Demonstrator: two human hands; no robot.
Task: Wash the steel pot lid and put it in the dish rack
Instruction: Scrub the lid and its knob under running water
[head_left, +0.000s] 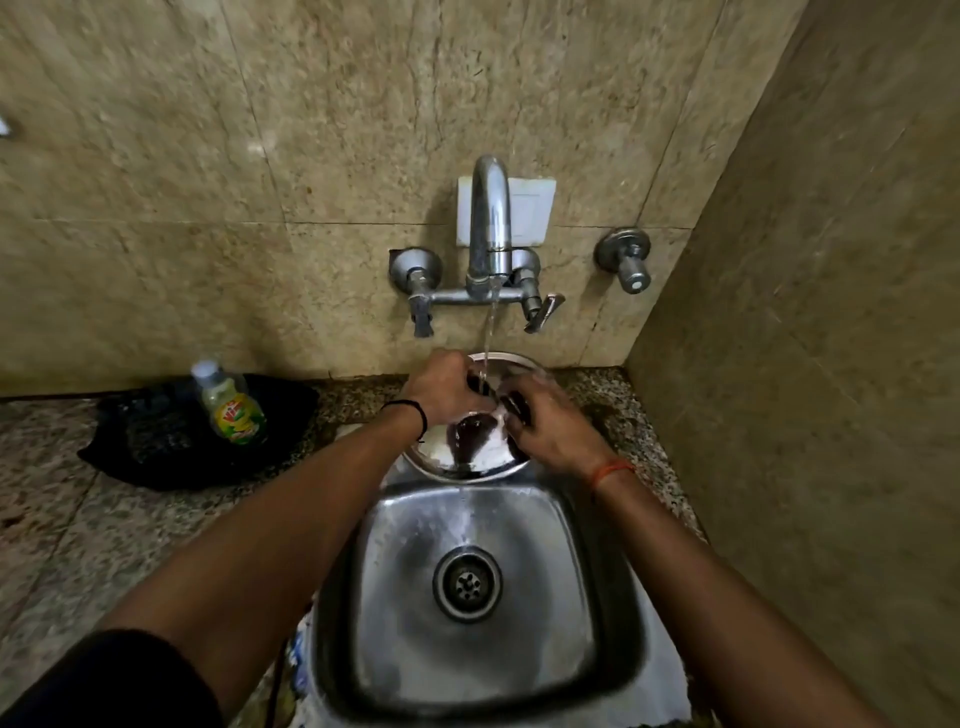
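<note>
Beige stone tiles back a small steel sink (363, 597) set in a speckled counter, and water runs from the tap (488, 223) just above the hands. Both hands hold the steel lid (467, 460) tilted under the stream, over the far edge of the sink. The left hand (439, 387) curls round its far rim; the right hand (545, 426) lies on its face, fingers bent, seemingly rubbing. This looks like the rinsing stage. Next comes shaking it off and carrying it out to the black rack (156, 441), well off beyond the left hand, where a soap bottle (231, 408) stands.
</note>
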